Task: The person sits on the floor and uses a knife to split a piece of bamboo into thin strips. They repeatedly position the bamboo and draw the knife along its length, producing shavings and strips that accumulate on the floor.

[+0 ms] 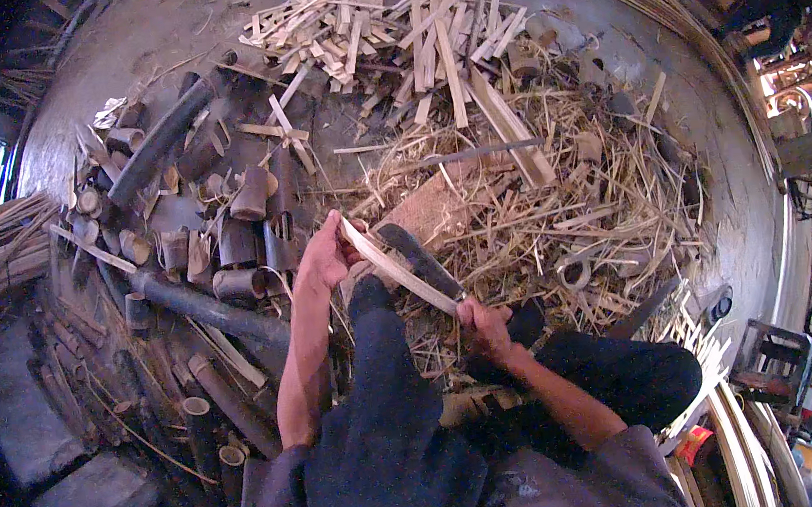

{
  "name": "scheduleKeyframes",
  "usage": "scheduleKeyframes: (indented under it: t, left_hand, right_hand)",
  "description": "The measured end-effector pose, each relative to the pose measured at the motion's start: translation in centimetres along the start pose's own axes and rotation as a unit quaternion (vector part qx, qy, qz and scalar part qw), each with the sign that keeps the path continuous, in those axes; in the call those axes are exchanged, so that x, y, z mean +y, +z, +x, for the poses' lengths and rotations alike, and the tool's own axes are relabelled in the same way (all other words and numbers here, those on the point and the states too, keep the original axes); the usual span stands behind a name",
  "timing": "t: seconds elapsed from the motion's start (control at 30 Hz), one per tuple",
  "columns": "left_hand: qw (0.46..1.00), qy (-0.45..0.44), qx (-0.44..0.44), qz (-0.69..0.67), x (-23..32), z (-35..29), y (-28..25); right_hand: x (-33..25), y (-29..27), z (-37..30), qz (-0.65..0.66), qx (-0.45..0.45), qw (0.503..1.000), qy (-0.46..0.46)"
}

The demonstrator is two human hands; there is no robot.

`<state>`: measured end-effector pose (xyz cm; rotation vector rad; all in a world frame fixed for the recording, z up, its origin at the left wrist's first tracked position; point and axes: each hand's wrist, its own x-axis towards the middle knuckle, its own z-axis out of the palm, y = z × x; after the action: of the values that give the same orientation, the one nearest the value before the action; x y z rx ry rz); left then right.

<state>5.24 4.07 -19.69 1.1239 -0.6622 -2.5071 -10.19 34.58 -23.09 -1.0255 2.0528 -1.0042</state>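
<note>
A long pale bamboo strip (396,270) slants across in front of my knees. Its upper end is in my left hand (329,251), whose fingers are closed round it. My right hand (487,328) is wrapped round the handle of a broad knife; the handle itself is mostly hidden by the fingers. The dark knife blade (418,260) points up and to the left, running alongside the strip. The strip's lower end reaches my right hand, and I cannot tell whether those fingers also grip it. Beneath the blade, partly covered, lies a pale brown wooden block (436,207).
Shavings (615,194) litter the floor ahead and to the right. Split bamboo pieces (345,30) are heaped at the far side. Cut bamboo sections (249,195) and dark poles (206,307) lie to the left. Long strips (737,446) and a small wooden stool (771,363) are at right.
</note>
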Motion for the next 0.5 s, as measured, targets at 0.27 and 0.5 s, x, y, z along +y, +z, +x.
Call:
scheduleKeyframes:
  t: [0.27, 0.5]
  left_hand:
    - [0.991, 0.098, 0.092, -0.012, 0.3, -1.0, 2.5]
    - [0.989, 0.111, 0.065, 0.079, -3.0, -2.3, 2.7]
  right_hand:
    - [-4.9, -1.1, 6.9, -0.08, 0.077, 0.992, 0.057]
    - [-13.4, -10.3, 27.9, -0.145, 0.117, 0.981, -0.048]
